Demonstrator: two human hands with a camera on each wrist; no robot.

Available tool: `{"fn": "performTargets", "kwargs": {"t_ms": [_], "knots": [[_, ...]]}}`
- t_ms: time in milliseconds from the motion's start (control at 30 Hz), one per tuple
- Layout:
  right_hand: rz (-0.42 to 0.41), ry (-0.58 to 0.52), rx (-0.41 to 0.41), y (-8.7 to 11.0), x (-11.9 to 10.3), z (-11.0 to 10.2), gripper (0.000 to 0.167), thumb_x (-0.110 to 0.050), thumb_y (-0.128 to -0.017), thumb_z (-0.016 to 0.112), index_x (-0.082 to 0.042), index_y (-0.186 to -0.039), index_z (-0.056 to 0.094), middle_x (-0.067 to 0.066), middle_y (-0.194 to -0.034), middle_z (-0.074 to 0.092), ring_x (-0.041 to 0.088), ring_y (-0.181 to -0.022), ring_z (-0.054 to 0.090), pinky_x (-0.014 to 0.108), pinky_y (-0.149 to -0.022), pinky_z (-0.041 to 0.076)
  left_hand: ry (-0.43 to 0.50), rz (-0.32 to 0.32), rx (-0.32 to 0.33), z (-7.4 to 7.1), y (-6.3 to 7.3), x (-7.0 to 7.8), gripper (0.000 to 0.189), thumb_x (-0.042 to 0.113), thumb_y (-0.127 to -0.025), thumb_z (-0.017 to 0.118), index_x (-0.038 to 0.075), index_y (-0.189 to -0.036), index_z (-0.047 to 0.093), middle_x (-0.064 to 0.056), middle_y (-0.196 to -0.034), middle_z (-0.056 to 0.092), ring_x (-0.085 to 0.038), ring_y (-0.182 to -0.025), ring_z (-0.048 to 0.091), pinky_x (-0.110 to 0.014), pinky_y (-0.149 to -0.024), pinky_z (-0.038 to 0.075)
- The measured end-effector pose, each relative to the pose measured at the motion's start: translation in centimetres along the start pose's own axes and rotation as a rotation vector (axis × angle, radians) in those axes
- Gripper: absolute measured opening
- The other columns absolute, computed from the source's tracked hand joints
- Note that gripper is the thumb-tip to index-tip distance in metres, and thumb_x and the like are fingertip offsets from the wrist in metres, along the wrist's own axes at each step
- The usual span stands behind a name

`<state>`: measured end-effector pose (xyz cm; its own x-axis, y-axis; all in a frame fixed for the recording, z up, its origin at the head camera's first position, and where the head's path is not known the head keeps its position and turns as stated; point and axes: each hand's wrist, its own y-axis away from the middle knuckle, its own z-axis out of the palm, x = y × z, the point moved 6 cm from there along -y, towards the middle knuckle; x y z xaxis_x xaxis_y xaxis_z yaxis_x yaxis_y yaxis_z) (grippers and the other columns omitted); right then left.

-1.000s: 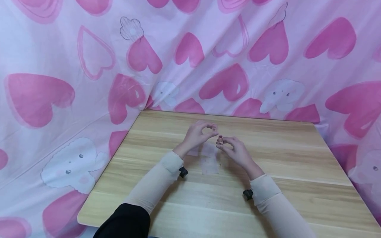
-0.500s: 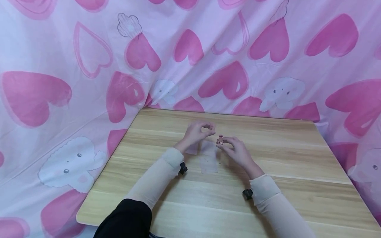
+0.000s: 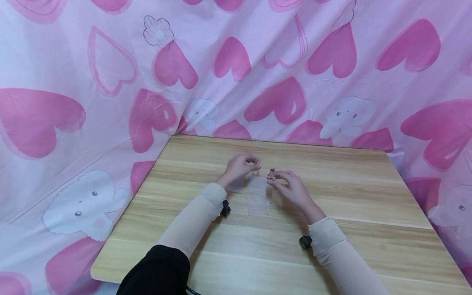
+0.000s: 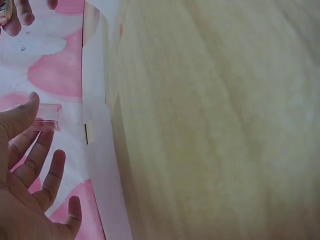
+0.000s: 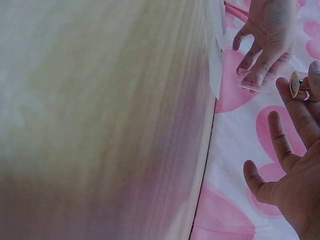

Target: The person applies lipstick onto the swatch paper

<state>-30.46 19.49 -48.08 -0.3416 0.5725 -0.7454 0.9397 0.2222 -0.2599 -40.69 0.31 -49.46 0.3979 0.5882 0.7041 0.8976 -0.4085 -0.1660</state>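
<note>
My left hand (image 3: 239, 167) pinches a clear pinkish square cap (image 4: 56, 111) between thumb and fingers, its other fingers loosely spread in the left wrist view. In my right hand (image 3: 293, 189) is a small rose-gold lipstick tube (image 3: 272, 174), pinched upright between thumb and index finger. The tube's round base (image 5: 295, 86) faces the right wrist camera. Both hands are raised over the table, with a gap between cap and tube. In the head view the cap hardly shows against the left fingers.
Thin pale sheets (image 3: 257, 205) lie on the wooden table (image 3: 350, 196) below the hands, another pale piece (image 3: 235, 186) partly under the left wrist. A pink heart-patterned curtain (image 3: 206, 53) hangs behind the table and along its left side.
My left hand has drawn back to the left and slightly down with the cap, widening the gap to the tube. The right hand stays nearly where it was.
</note>
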Motion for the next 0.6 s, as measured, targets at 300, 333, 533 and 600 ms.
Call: {"fn": "performTargets", "kwargs": {"t_ms": [300,333,533,600], "knots": [[-0.001,0.020,0.001,0.0,0.0,0.2,0.038,-0.043,-0.093,0.071,-0.015,-0.118,0.073,0.008,-0.122,0.066,0.028,-0.117,0.058,0.052,-0.095,0.053,0.022,-0.070,-0.039,0.7,0.0,-0.3,0.017,0.032,-0.091,0.076,0.026,-0.107,0.073,0.012,-0.107,0.072,-0.010,-0.093,0.065,-0.037,-0.090,0.049],[-0.002,0.021,0.001,0.0,0.0,0.2,0.038,-0.044,-0.093,0.071,-0.015,-0.118,0.073,0.008,-0.122,0.067,0.028,-0.117,0.058,0.053,-0.095,0.053,0.021,-0.073,-0.043,0.8,0.0,-0.3,0.016,0.032,-0.091,0.076,0.026,-0.106,0.073,0.012,-0.106,0.072,-0.009,-0.092,0.065,-0.037,-0.089,0.050],[-0.023,0.025,0.008,-0.1,0.1,0.3,0.037,-0.043,-0.093,0.071,-0.015,-0.118,0.073,0.007,-0.120,0.068,0.028,-0.117,0.058,0.054,-0.096,0.051,-0.014,-0.068,-0.041,1.0,-0.2,-0.3,0.017,0.032,-0.091,0.076,0.026,-0.107,0.073,0.014,-0.106,0.072,-0.007,-0.096,0.064,-0.036,-0.091,0.048],[-0.028,0.025,0.011,-0.2,0.0,0.3,0.036,-0.042,-0.093,0.071,-0.015,-0.117,0.073,0.007,-0.119,0.068,0.028,-0.116,0.059,0.054,-0.096,0.052,-0.018,-0.073,-0.040,1.1,-0.2,-0.2,0.018,0.032,-0.091,0.076,0.026,-0.107,0.073,0.013,-0.107,0.072,-0.009,-0.097,0.064,-0.037,-0.091,0.049]]}}
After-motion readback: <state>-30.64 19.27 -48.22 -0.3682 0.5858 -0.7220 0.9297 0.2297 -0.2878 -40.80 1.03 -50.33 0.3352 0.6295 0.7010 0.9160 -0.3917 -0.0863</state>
